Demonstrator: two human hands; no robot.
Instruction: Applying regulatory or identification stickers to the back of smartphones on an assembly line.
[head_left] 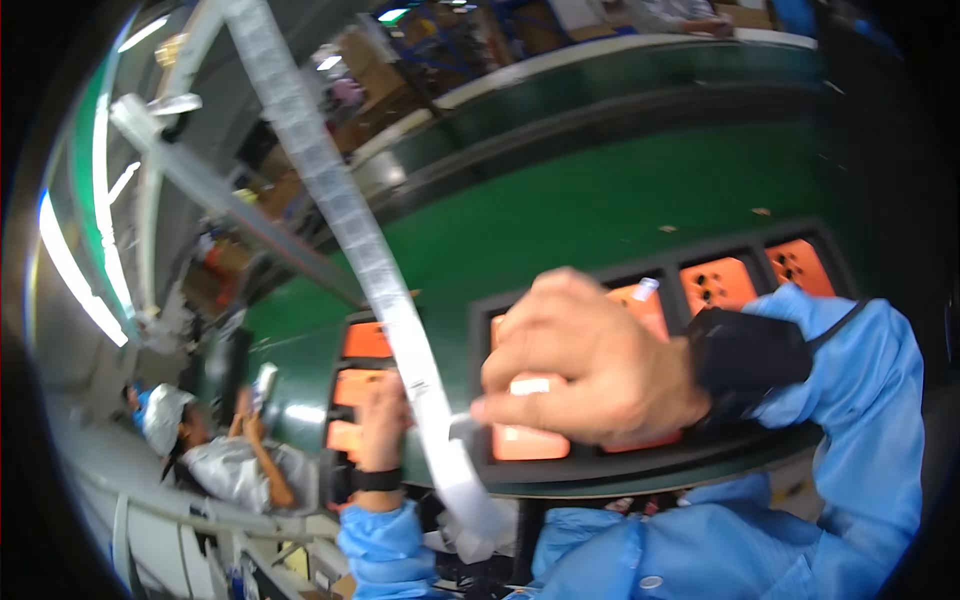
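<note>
A long pale strip of labels [370,255] hangs slantwise from the top of the view, its lower end curling near my body. My left hand [380,425] is upright just left of the strip, beside the left tray; motion blur smears its fingers. My right hand [590,370] is closed, fingers curled and pressed together, above the right black tray [490,470]. Its fingertips come close to the strip's right edge, where a small pale bit shows, too blurred to name. Under that hand lie flat orange pieces [530,443], some partly hidden.
Another black tray with orange pieces [368,340] lies at left on the green belt [620,190]. Orange pieces with dark holes [718,284] fill the right tray's far end. A metal bar [230,205] crosses the left side. A person in a pale cap [230,465] works at left.
</note>
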